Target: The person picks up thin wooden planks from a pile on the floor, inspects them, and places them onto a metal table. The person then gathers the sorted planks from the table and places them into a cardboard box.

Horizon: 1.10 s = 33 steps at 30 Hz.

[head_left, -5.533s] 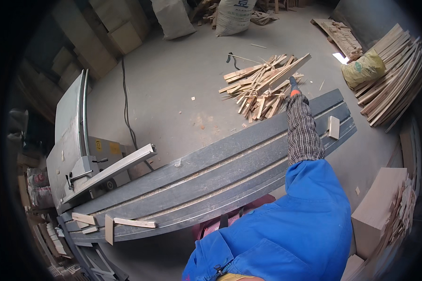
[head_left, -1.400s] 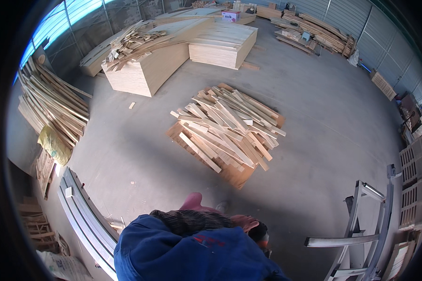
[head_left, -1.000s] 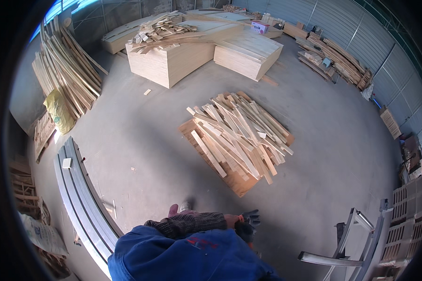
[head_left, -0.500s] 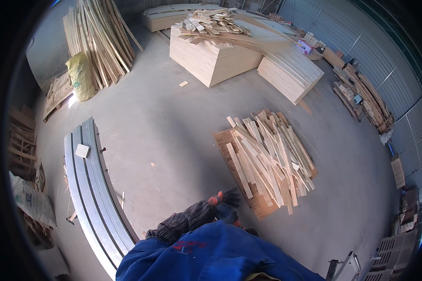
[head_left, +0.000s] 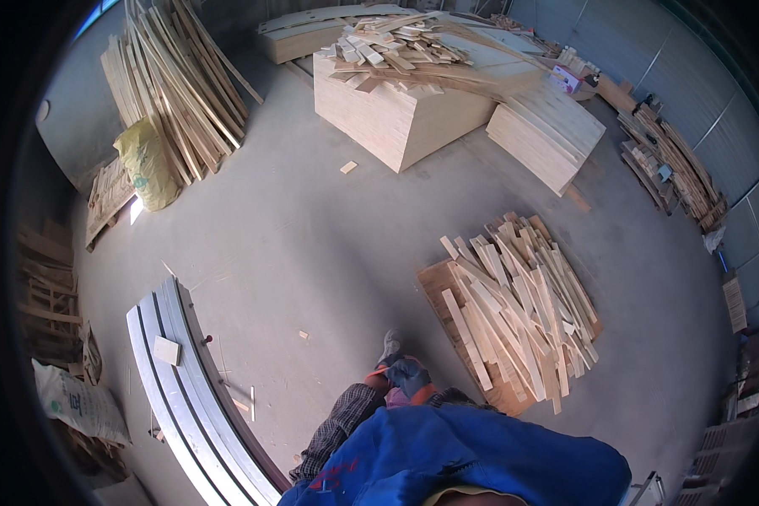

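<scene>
My two gloved hands meet low in front of my body, beyond my blue jacket (head_left: 481, 447). My left hand (head_left: 381, 374), at the end of a dark knitted sleeve (head_left: 346, 417), wears a dark glove with orange on it. My right hand (head_left: 410, 377), in a dark blue glove with an orange cuff, presses against the left one with its fingers bent, seemingly round the left glove. Most of the left fingers are covered. Just beyond them is a small grey shape (head_left: 391, 341); whether it is a fingertip or a shoe I cannot tell.
Wooden strips (head_left: 514, 312) lie heaped on a brown board (head_left: 438, 282) to the right. A long metal bench (head_left: 156, 320) bearing a small pale block (head_left: 167, 351) stands left. Farther off are stacked panels (head_left: 379, 118), leaning planks (head_left: 177, 93) and a yellow sack (head_left: 148, 164).
My left hand's spread fingers have drawn in, and my right hand now covers more of them. The view has shifted, so the bench and wood heap sit lower in it.
</scene>
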Each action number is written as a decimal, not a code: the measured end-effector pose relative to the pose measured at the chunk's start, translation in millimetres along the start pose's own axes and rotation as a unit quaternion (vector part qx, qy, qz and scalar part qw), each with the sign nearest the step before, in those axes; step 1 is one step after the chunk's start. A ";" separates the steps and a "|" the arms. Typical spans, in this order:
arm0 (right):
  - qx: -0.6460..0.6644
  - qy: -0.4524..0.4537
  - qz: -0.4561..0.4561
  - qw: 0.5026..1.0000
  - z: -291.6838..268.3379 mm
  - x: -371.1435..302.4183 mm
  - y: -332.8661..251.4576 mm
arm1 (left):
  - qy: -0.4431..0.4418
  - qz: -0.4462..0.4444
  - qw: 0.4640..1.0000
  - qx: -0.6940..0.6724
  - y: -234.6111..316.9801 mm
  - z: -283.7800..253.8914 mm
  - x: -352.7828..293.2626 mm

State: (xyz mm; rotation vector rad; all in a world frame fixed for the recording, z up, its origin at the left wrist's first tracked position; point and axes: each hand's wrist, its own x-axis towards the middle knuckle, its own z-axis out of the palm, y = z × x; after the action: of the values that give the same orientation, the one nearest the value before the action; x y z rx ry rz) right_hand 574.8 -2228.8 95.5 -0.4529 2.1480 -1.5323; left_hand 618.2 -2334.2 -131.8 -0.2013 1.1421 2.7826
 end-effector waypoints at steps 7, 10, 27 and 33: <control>-0.108 0.049 -0.151 0.981 -10.2 191.3 -29.7 | 0.123 -0.115 0.985 0.027 141.5 0.8 112.8; -0.084 -0.088 -0.155 0.980 -9.7 249.6 -75.9 | 0.166 -0.106 0.980 0.011 203.6 -11.2 166.4; -0.277 -0.017 -0.081 0.957 4.5 569.6 -166.8 | 0.197 -0.076 0.977 -0.020 434.5 -150.0 498.0; -0.317 -0.016 -0.061 0.946 28.8 693.3 -186.8 | 0.194 -0.126 0.972 0.048 491.4 -211.5 575.3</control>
State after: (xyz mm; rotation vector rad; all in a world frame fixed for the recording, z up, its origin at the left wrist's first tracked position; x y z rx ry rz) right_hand 8.4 -2668.5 142.2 -0.8227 2.5996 -0.8387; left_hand -13.8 -2792.0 -41.1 -0.8479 1.2237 2.5193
